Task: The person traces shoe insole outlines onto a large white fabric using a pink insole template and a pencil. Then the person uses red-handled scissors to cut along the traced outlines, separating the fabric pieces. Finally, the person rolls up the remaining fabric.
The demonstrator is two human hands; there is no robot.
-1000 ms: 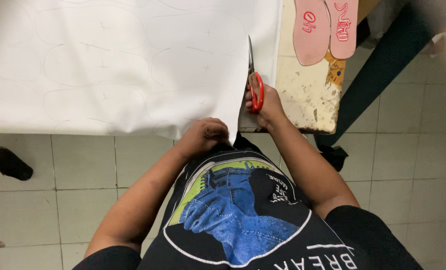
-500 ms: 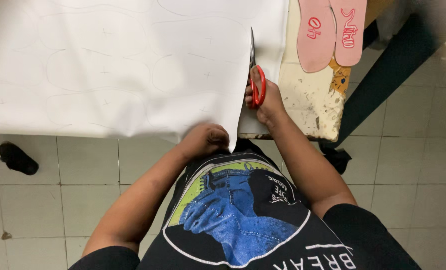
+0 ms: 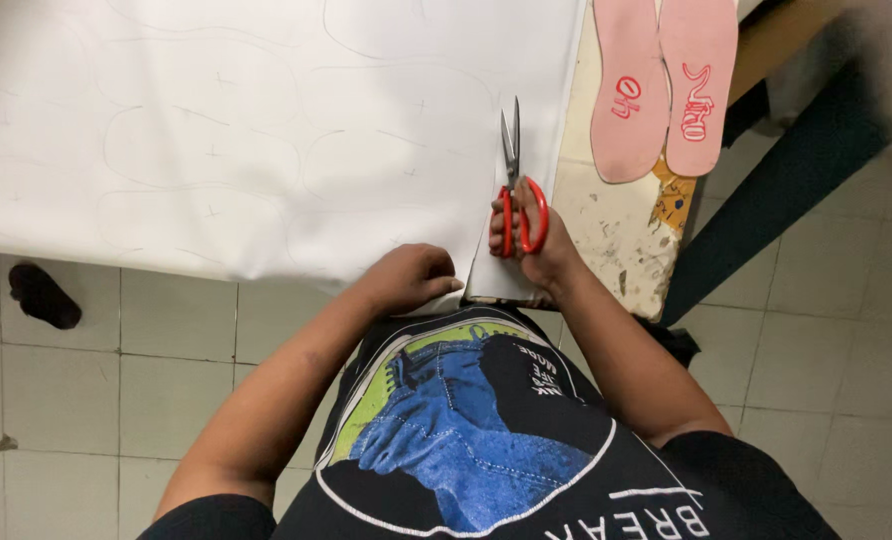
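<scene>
A large white sheet (image 3: 266, 130) with faint drawn outlines covers the table and hangs over its near edge. My right hand (image 3: 531, 240) grips red-handled scissors (image 3: 514, 190), blades pointing away and cutting up through the sheet near its right side. My left hand (image 3: 411, 278) pinches the sheet's hanging near edge just left of the cut. A narrow strip of sheet lies to the right of the blades.
Two pink insoles (image 3: 666, 85) lie on the worn, paint-stained tabletop (image 3: 616, 240) at the right. A dark blue table leg (image 3: 786, 190) slants down on the right. A dark object (image 3: 44, 296) sits on the tiled floor at the left.
The scissors have advanced further up the sheet, lengthening the cut. My left hand keeps its hold on the near edge. The view has shifted slightly.
</scene>
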